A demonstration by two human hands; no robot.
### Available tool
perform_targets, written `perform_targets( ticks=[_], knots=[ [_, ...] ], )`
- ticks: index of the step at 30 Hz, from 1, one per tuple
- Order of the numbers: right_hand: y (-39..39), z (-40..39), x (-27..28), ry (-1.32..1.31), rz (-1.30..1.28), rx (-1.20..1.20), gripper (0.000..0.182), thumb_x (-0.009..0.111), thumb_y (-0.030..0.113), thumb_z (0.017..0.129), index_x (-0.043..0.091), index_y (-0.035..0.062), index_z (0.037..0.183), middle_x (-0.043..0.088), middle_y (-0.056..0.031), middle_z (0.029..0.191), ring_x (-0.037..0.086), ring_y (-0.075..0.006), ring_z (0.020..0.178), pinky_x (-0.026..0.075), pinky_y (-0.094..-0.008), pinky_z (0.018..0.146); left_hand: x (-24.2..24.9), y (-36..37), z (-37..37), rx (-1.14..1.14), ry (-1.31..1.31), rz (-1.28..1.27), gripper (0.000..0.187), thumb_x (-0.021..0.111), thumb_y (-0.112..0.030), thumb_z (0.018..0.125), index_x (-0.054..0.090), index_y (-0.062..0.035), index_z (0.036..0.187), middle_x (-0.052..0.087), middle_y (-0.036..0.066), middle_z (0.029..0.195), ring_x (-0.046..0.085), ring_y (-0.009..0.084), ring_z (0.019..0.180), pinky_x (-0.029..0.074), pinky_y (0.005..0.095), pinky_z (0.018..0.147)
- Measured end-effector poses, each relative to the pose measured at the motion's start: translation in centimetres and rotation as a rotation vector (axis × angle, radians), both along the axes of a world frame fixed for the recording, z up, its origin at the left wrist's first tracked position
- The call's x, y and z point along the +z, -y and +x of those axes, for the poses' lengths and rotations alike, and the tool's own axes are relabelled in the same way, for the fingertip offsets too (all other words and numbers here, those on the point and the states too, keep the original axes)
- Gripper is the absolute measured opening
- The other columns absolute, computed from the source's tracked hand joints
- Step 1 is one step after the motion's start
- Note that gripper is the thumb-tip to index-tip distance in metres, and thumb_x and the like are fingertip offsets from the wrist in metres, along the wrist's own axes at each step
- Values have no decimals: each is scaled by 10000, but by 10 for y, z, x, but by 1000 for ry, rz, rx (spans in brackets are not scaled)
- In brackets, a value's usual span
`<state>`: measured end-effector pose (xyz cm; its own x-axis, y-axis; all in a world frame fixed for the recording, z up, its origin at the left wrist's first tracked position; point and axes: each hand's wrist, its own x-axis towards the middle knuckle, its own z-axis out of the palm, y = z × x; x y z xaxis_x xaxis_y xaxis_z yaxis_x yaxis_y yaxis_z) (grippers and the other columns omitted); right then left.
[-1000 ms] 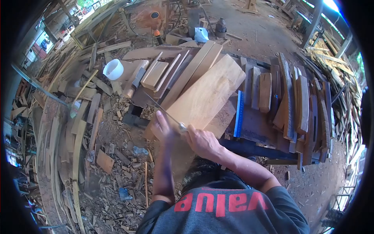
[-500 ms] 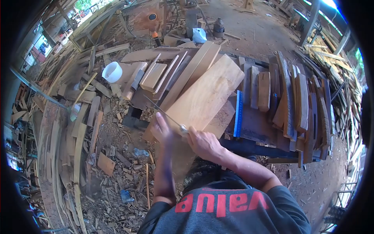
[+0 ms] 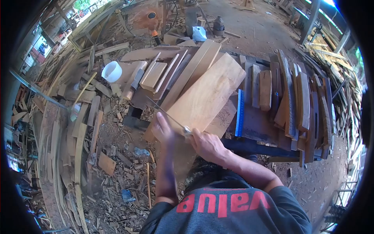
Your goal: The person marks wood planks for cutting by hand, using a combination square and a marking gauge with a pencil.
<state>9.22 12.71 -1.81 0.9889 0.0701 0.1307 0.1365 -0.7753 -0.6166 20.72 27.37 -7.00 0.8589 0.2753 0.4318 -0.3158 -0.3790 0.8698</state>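
Note:
A wide pale board [image 3: 210, 93] lies slanted over the bench, its near end toward my body. Across it near that end runs a handsaw [image 3: 167, 113], its thin dark blade seen edge-on with the tip past the board's left edge. My right hand [image 3: 210, 145] is closed around the saw's handle, at the board's right side. On the left edge, just on the near side of the blade, my left hand [image 3: 163, 130] grips the board with its thumb up; its other fingers are partly hidden. A blue ruler-like strip [image 3: 239, 113] lies right of the board.
Narrow boards and blocks [image 3: 154, 76] lie left of the wide board, and several curved pieces [image 3: 302, 101] stand at the right. A white tub [image 3: 112, 71] sits at the back left. Scraps and chips [image 3: 128, 171] litter the floor; long offcuts [image 3: 80, 152] are stacked at left.
My right hand and the saw have shifted slightly right and toward me, the blade tip moving with them. My left hand stays at the board's edge.

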Motion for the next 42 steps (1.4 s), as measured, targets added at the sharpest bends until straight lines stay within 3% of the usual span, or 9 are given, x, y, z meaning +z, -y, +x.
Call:
perform_targets(
  ticks=[4,9,11,15,18,27,32,42],
  knots=[
    [13,-32,-2,-93,-1,-8,264,518,274,1008,477,19,954,611,-198,617,644,-410,588,505,-531,529,12,5,-4,-50,22,-58,461,444,-282,1083,628,105,913,652,162,726,530,181,635,439,377,602],
    [-4,15,9,-36,-8,10,255,504,256,1007,475,9,955,626,-211,641,651,-420,601,512,-531,536,3,0,1,-27,-33,4,462,443,-289,1081,642,110,960,689,202,809,592,217,690,467,391,650],
    [-8,28,14,-75,-21,10,260,470,264,1016,475,10,961,639,-233,668,662,-433,632,526,-539,565,3,1,3,-10,65,35,430,473,-264,1071,605,65,829,577,178,645,463,239,529,378,414,509],
    [6,-4,9,-130,0,15,265,509,270,1011,468,13,965,626,-237,676,631,-458,633,492,-557,570,-6,1,6,12,114,11,433,468,-269,1073,617,69,847,582,187,659,477,242,554,391,420,533],
    [17,-28,0,-110,10,4,242,520,243,1001,481,10,948,620,-205,636,650,-417,606,512,-529,548,4,4,0,-2,76,-14,434,468,-275,1074,620,74,865,581,183,668,486,233,574,396,416,543],
    [-3,20,15,-103,30,10,258,508,275,1008,474,23,965,625,-246,679,637,-458,644,497,-567,578,6,-1,2,-21,114,18,441,436,-260,1086,596,85,861,581,183,671,447,241,573,399,420,543],
    [8,-22,-2,-100,39,3,243,527,243,996,487,7,955,626,-217,646,653,-422,620,516,-537,574,4,0,4,33,102,117,450,433,-264,1079,611,87,859,596,249,703,526,371,571,402,455,546],
    [9,0,19,-56,-25,-1,233,518,246,996,476,24,938,626,-223,644,653,-433,623,511,-554,571,12,-5,15,-2,81,149,419,441,-249,1068,637,90,918,639,286,780,620,436,673,465,453,590]
  ],
)
